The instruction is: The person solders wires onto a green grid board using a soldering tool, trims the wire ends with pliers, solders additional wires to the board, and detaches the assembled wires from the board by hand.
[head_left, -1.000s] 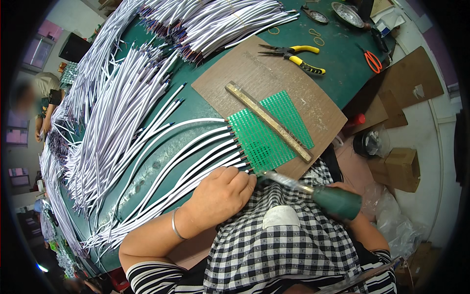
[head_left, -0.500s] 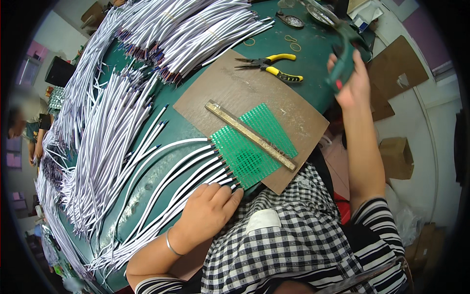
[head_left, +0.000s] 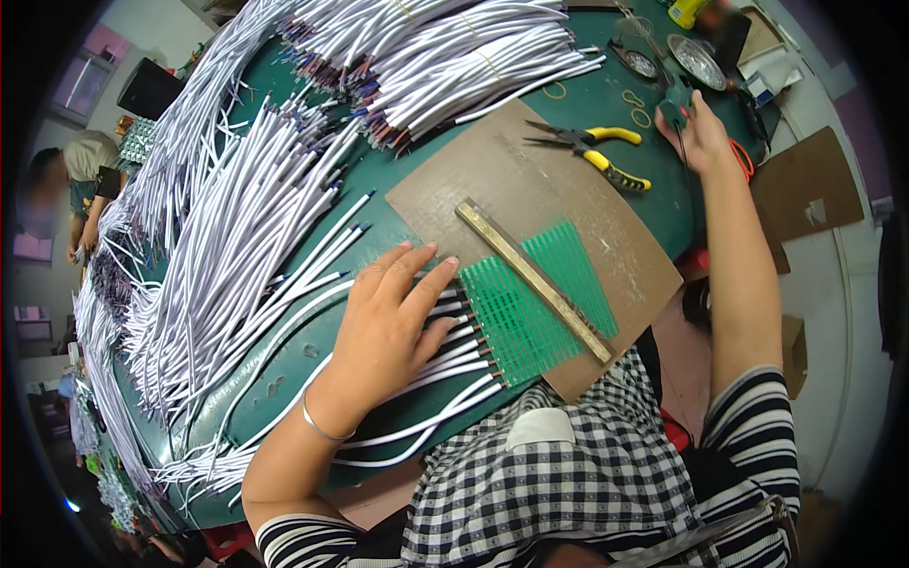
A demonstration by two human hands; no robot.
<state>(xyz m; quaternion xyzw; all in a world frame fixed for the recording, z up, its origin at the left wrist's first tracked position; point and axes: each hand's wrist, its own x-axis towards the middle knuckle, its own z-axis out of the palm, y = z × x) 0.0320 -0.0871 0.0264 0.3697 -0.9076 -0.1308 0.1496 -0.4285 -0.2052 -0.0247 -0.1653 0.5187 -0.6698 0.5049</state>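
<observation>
My left hand (head_left: 383, 317) lies over the white cables (head_left: 454, 364), fingers stretched out and fingertips near the upper left corner of the green circuit boards (head_left: 540, 308). The cables' bared ends meet the boards' left edge in a row. Across the boards rests a worn metal bar (head_left: 535, 281), on a brown board (head_left: 483, 161). Off to the far right, my right hand (head_left: 705, 137) is closed around a green tool with a red button (head_left: 675, 102), apparently a soldering gun; its front is partly hidden among the things behind it.
Yellow-handled pliers (head_left: 592, 150) lie on the brown board's far edge. Large bundles of white cables (head_left: 227, 237) cover the green table's left and back. Metal dishes (head_left: 698, 62) and rubber bands (head_left: 636, 106) sit at the far right. Another person (head_left: 85, 180) is at the far left.
My left hand has moved from the near end of the cable row up to its far end, fingers opening out. The green tool has moved farther back in my right hand. The head view has shifted.
</observation>
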